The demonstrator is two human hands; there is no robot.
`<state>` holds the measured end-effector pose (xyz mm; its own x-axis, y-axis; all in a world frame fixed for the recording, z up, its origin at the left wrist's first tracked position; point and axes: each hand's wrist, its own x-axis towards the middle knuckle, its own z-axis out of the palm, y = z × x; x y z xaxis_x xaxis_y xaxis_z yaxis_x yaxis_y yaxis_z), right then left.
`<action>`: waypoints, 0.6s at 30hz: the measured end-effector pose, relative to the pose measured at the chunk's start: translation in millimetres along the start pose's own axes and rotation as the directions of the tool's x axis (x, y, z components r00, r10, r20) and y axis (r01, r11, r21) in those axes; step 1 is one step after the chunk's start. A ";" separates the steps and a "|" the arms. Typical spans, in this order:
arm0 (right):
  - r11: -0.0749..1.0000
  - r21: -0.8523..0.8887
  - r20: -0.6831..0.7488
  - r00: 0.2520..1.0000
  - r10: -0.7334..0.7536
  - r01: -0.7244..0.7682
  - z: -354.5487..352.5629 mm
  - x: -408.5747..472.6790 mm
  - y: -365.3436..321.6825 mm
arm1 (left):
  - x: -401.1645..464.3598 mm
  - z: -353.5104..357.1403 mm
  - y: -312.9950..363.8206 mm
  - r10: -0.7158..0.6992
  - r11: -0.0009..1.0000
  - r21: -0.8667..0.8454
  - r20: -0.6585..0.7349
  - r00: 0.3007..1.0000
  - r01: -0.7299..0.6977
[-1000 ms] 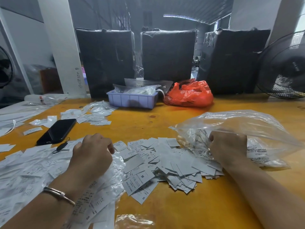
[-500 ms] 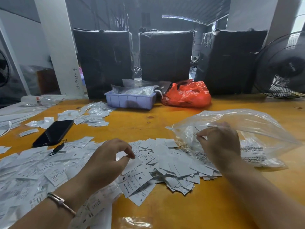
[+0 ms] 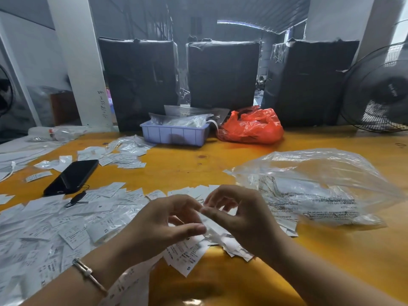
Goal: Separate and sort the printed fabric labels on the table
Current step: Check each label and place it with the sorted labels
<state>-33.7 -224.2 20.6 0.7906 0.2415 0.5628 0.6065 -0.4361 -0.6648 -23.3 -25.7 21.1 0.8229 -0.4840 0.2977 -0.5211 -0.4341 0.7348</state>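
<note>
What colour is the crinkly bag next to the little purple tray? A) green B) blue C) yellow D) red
D: the crumpled plastic bag lying just right of the purple tray at the far side of the table is bright red-orange.

A white label [image 3: 186, 256] at the near edge of the pile, at about 6 o'clock, bears a printed letter "S" at its lower corner and a line along its side that seems to read "MADE IN CHINA"; its other lines are too small to read. The clear plastic bag [image 3: 313, 186] at 3 o'clock carries printed warning text, blurred beyond reading. The white pillar [image 3: 84, 74] at 10 o'clock bears handwritten figures, illegible.
</note>
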 end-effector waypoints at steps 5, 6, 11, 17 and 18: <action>0.982 0.162 0.071 0.993 0.091 -0.102 6.8 -0.2 -0.2 | -0.4 0.8 6.0 0.017 0.993 -0.117 -0.039 0.999 -0.021; 0.968 0.216 0.094 0.989 0.111 -0.129 6.6 0.0 -0.1 | -0.5 0.2 6.4 0.009 0.993 -0.114 -0.043 0.999 -0.014; 0.903 0.377 0.096 0.978 0.185 -0.208 -5.6 2.9 1.1 | -0.2 -3.9 5.4 -0.044 0.995 -0.092 -0.122 0.992 0.033; 0.892 0.406 0.029 0.978 0.206 -0.200 -9.0 2.4 1.9 | -1.2 -3.8 7.0 -0.079 0.993 -0.098 -0.087 0.993 0.070; 0.895 0.400 0.038 0.980 0.197 -0.196 -7.4 2.3 1.2 | -1.6 -4.0 6.9 -0.077 0.994 -0.087 -0.071 0.994 0.071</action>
<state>-31.8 -230.6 24.7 0.8972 0.1838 0.4015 0.4222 -0.0905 -0.9020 -27.3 -24.9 28.1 0.8748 -0.3936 0.2825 -0.4395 -0.3993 0.8046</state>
